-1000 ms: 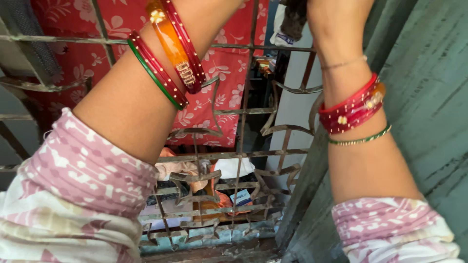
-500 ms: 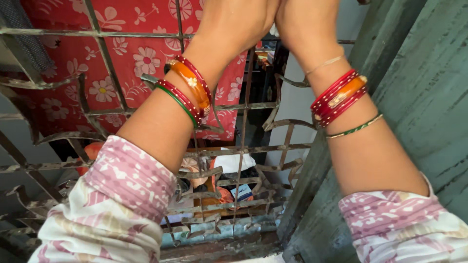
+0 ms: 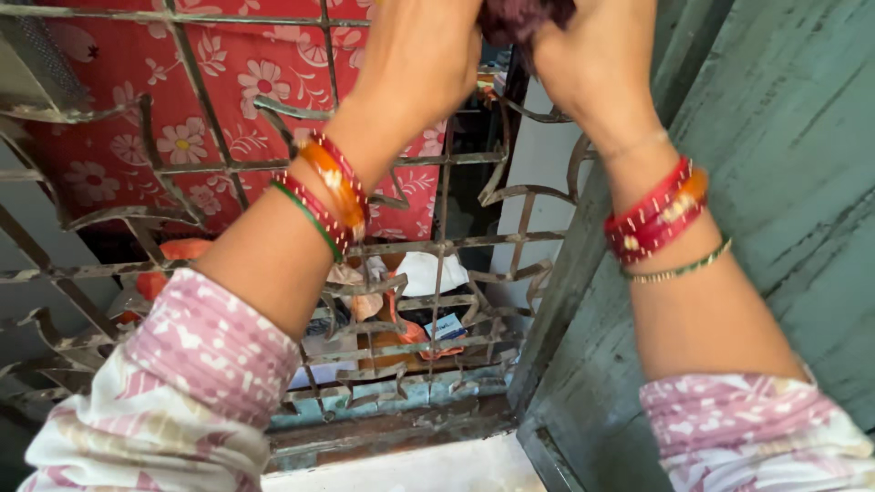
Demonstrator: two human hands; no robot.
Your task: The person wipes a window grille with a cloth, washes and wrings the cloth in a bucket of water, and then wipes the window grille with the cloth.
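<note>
Grillwork [image 3: 228, 164] of rusted metal is filling the window ahead, a green shutter [image 3: 775, 182] closing off the right edge. Both hands are squeezing into the narrow top gap, left hand [image 3: 419, 64] and right hand [image 3: 592, 55] gripping a dark maroon cloth [image 3: 524, 18]. A small blue-and-white packet [image 3: 447, 326] is lying behind the lower bars.

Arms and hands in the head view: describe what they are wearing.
Both arms wear pink-and-cream patterned sleeves pushed up the forearms. The left hand has red, orange and green bangles at its wrist. The right hand has red and orange bangles, a thin green-gold bangle and a fine thread.
</note>
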